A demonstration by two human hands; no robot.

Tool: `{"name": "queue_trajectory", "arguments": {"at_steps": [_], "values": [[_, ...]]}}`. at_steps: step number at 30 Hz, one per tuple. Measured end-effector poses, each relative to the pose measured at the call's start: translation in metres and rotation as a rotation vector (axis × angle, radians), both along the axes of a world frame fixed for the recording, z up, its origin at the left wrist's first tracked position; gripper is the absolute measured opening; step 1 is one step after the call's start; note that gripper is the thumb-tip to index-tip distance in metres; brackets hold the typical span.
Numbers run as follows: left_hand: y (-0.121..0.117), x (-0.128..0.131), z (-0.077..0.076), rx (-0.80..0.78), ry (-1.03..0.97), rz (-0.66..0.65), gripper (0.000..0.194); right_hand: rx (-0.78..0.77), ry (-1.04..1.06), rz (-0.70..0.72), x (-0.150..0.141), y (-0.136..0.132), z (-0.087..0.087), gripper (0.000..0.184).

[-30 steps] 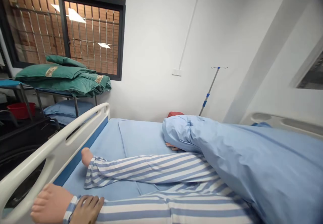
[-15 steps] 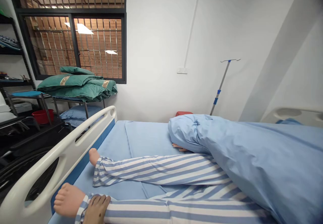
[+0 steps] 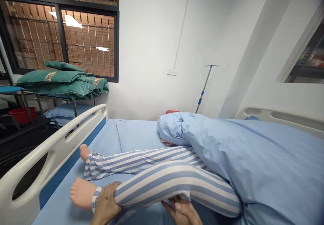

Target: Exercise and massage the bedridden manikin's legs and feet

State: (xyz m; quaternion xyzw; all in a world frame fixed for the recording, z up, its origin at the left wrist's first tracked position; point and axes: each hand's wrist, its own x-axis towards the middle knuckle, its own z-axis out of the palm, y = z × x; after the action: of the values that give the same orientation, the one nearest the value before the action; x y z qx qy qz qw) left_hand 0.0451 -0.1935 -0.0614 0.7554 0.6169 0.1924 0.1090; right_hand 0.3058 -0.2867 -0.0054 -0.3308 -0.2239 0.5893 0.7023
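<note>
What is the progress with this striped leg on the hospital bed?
Done: the nearer blue-and-white striped pyjama leg is bent, knee raised off the pale blue bed sheet. In hand: the left hand grips its ankle, the right hand lies under the bent leg. Left: the farther striped leg lies straight and flat.

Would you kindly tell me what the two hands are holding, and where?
A mannequin's leg in blue-and-white striped pyjamas: the left hand grips just above the ankle, the right hand supports its underside further up.
</note>
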Motion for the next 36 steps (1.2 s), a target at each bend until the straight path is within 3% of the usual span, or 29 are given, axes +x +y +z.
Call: {"name": "queue_trajectory", "arguments": {"at_steps": [3,6,11,14,17,20,22,25,27,28,30,33,35,36], "values": [[-0.001,0.033,-0.006,-0.037,-0.086,0.023,0.054,0.054,-0.044,-0.067,0.015,0.009,0.003,0.047],[-0.002,0.048,-0.013,-0.069,-0.126,0.03,0.049,0.033,-0.09,-0.134,0.016,0.013,0.003,0.051],[-0.002,0.044,-0.01,-0.048,-0.108,0.001,0.049,-0.019,-0.197,-0.121,0.027,0.007,0.0,0.042],[0.001,0.033,-0.011,-0.053,-0.062,-0.019,0.057,-0.007,-0.216,-0.079,0.009,0.014,-0.002,0.04],[0.005,0.015,-0.019,-0.021,-0.018,-0.061,0.06,0.06,-0.284,0.059,-0.065,0.041,-0.007,0.039],[0.007,-0.01,-0.023,0.034,0.04,-0.089,0.061,0.259,-0.491,0.273,-0.179,0.082,-0.012,0.02],[0.006,-0.03,-0.019,0.065,0.082,-0.092,0.06,0.514,-0.748,0.345,-0.252,0.108,-0.012,0.013],[0.005,-0.06,-0.007,0.08,0.149,-0.096,0.061,0.675,-0.849,0.378,-0.329,0.133,-0.008,0.019],[0.004,-0.076,0.0,0.074,0.195,-0.098,0.062,0.99,-1.108,0.203,-0.36,0.141,-0.007,0.033],[0.003,-0.083,0.001,0.07,0.216,-0.1,0.061,1.196,-1.295,0.026,-0.37,0.143,-0.009,0.036],[0.003,-0.091,-0.004,0.046,0.251,-0.1,0.059,1.547,-1.668,-0.477,-0.384,0.145,-0.015,0.035],[0.003,-0.095,-0.025,-0.024,0.285,-0.084,0.06,1.699,-2.025,-1.204,-0.394,0.146,-0.034,0.031],[0.004,-0.095,-0.041,-0.054,0.299,-0.062,0.062,1.688,-2.181,-1.448,-0.399,0.148,-0.046,0.03],[0.004,-0.094,-0.046,-0.056,0.303,-0.053,0.064,1.694,-2.221,-1.473,-0.402,0.149,-0.051,0.029]]}}
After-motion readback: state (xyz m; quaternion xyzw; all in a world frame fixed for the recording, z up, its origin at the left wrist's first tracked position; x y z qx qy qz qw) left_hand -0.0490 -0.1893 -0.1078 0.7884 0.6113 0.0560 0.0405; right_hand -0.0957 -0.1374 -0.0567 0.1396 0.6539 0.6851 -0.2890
